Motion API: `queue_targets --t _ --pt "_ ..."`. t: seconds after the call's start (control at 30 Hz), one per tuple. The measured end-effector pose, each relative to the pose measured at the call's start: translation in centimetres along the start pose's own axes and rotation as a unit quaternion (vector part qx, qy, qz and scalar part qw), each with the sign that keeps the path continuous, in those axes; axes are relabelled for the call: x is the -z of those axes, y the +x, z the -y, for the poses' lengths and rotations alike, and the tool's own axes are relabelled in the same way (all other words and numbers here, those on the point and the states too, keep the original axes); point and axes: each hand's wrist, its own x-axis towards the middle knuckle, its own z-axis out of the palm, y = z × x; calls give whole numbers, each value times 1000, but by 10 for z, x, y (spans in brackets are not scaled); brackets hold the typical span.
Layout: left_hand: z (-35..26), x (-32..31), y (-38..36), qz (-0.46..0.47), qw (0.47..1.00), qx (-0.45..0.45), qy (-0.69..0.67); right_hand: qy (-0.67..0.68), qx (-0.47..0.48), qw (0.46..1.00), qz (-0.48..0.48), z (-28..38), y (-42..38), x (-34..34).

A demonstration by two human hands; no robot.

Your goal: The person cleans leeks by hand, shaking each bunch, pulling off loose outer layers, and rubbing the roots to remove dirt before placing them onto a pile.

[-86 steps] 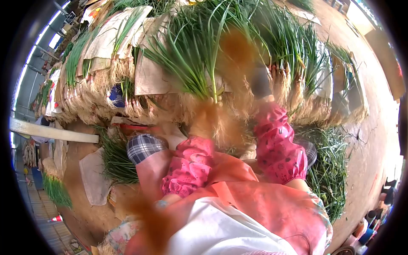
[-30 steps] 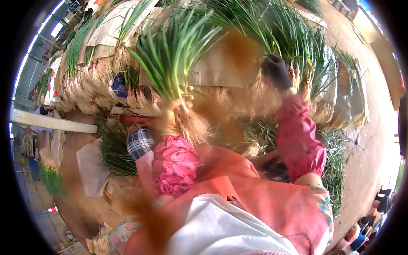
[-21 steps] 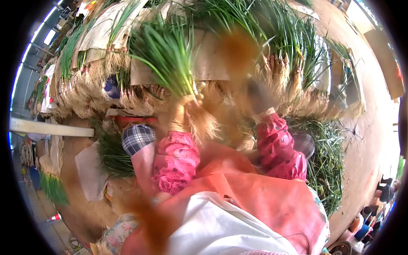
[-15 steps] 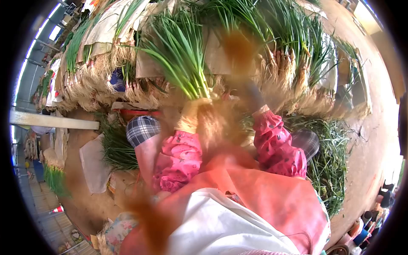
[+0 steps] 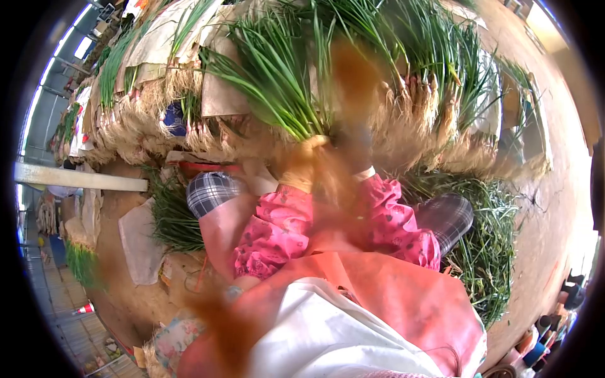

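Note:
My left hand [image 5: 305, 154], in a yellow-orange glove, is closed around a bunch of green onions [image 5: 283, 88]. The long green leaves fan up and to the left, and the pale roots hang below the fist, blurred. Close on the right side of the bunch is my right hand [image 5: 356, 148], in a dark glove. Brown smears on the lens blur its fingers, so whether it grips anything cannot be made out.
More rooted green onions [image 5: 435, 69] lie in a row across the back, on sheets of sacking [image 5: 224, 94]. A heap of loose green leaves [image 5: 485, 252] lies at my right. Another leafy pile [image 5: 179, 217] sits by my left knee, near a pale beam [image 5: 82, 178].
My left hand has moved slightly right and up with the green onions, whose leaves now spread wider. My right hand has come in leftward and down, close to the bunch.

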Motion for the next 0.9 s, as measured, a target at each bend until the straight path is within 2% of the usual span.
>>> queue_targets --t 0.03,0.07,0.1,0.13,0.17,0.2,0.23,0.3,0.33,0.37,0.4,0.43,0.47,0.5,0.53,0.57,0.6,0.67,0.73,0.8,0.83,0.87,0.9 --pt "-2 -3 -2 22 997 18 -66 96 -97 991 -4 -10 -4 -1" --pt "-23 -17 -20 44 993 39 -103 137 -157 978 -14 -21 -7 1" --pt "-31 -16 -19 109 952 110 -263 159 -202 966 -19 -33 -5 6" --pt "-35 -17 -27 122 937 114 -307 176 -227 958 -7 -43 -4 11" --pt "-43 -18 -33 128 940 111 -297 195 -244 950 15 -45 -3 17" --pt "-49 -15 -36 134 942 108 -287 198 -221 951 89 -45 -9 20" --pt "-38 0 -28 139 942 119 -281 242 -227 934 132 -33 -9 16" --pt "-33 -11 -34 96 956 70 -267 321 -247 888 217 -10 -10 8" --pt "-33 -16 -34 78 962 41 -260 326 -273 873 239 1 -3 8" --pt "-30 -8 -33 95 968 56 -227 320 -306 865 237 13 3 7" --pt "-33 -8 -36 51 966 121 -223 303 -345 857 232 24 10 4" --pt "-35 -7 -39 35 969 106 -220 287 -355 862 219 33 17 0" --pt "-36 -7 -40 22 972 92 -216 255 -263 905 215 35 21 -3" --pt "-37 -6 -39 57 971 63 -225 221 -101 953 184 35 21 -3" --pt "-37 -5 -38 54 975 50 -208 199 38 969 143 35 24 -4" --pt "-38 -6 -37 84 966 65 -236 178 101 973 104 32 31 -5" --pt "-40 -8 -38 111 954 79 -266 149 120 979 68 23 39 -5" --pt "-43 2 -37 88 972 77 -204 115 7 993 35 3 57 7" --pt "-55 14 -42 85 959 128 -240 86 -88 991 46 -8 60 38" --pt "-69 23 -37 71 976 61 -198 -43 -93 974 203 -4 27 71" --pt "-74 30 -32 74 983 29 -168 -165 -50 921 350 -11 1 83" --pt "-75 37 -26 70 985 40 -152 -261 31 822 504 -21 -26 93" --pt "-81 41 -23 67 987 52 -136 -284 88 743 600 -26 -50 104"
